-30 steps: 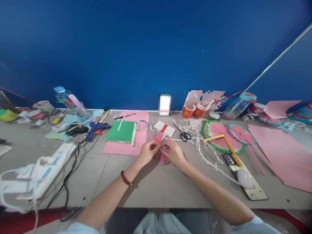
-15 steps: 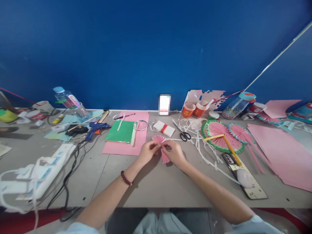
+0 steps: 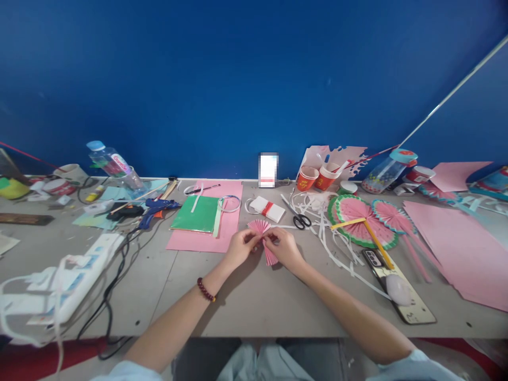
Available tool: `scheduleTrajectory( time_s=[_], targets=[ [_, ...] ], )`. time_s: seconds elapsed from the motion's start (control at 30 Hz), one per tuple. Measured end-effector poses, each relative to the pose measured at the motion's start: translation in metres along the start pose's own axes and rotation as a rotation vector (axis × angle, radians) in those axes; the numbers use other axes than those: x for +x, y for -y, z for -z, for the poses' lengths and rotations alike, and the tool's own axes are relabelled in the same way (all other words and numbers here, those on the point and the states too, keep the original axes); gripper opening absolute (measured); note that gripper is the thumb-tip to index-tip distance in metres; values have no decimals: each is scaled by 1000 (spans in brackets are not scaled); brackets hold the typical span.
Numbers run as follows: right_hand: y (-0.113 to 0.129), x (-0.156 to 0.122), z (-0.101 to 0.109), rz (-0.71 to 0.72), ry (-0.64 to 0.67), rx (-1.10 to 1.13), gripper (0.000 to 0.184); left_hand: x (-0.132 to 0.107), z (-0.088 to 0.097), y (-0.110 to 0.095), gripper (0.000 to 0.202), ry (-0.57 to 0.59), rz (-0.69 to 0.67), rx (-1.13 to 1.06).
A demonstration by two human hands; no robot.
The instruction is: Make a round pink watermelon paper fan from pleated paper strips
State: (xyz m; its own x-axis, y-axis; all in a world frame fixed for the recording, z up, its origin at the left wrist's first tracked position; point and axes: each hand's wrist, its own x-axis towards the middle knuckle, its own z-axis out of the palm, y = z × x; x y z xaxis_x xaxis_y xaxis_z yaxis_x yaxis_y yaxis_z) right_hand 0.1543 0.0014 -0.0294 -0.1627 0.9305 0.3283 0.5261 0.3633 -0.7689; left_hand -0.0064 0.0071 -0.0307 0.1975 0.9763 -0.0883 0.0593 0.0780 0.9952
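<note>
Bare table (image 3: 254,312) is opening a lane from the front edge up to the left hand (image 3: 240,247) and right hand (image 3: 286,248), with the forearms (image 3: 174,328) walling it in on both sides. Just beyond the pleated pink paper (image 3: 259,227) between them, a white bundle (image 3: 261,205) is blocking the way forward; scissors (image 3: 297,214) and tangled white strips (image 3: 313,202) are crowding the right — then a phone (image 3: 416,309) and watermelon fans (image 3: 349,209). Leftward, a bare stretch is running to the black cables (image 3: 126,248) and power strip (image 3: 85,283), while a green packet (image 3: 194,217) is lying ahead. Overhead, air is opening before the blue wall (image 3: 254,90).
</note>
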Motion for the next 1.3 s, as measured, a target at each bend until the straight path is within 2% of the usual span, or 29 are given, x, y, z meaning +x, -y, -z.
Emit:
scheduleTrajectory(
  time_s=[0.33, 0.53, 0.83, 1.1, 1.3],
  targets=[
    [-2, 1, -1, -22, -3, -12, 12, 0, -1, -1, 30, -15, 9, 26],
    [-5, 1, 2, -44, -16, -101, 11, -1, 1, -1, 29, -20, 19, 62],
    [-10, 3, 4, 6, 11, -180, 13, 0, 7, 2, 18, -90, -147, 402],
    [-7, 3, 5, -15, 76, -85, 25, -1, 6, 0, 10, -80, -191, 458],
    [-5, 3, 5, -10, 58, -133, 13, -5, 4, -5, 13, -96, -194, 577]
  ],
)
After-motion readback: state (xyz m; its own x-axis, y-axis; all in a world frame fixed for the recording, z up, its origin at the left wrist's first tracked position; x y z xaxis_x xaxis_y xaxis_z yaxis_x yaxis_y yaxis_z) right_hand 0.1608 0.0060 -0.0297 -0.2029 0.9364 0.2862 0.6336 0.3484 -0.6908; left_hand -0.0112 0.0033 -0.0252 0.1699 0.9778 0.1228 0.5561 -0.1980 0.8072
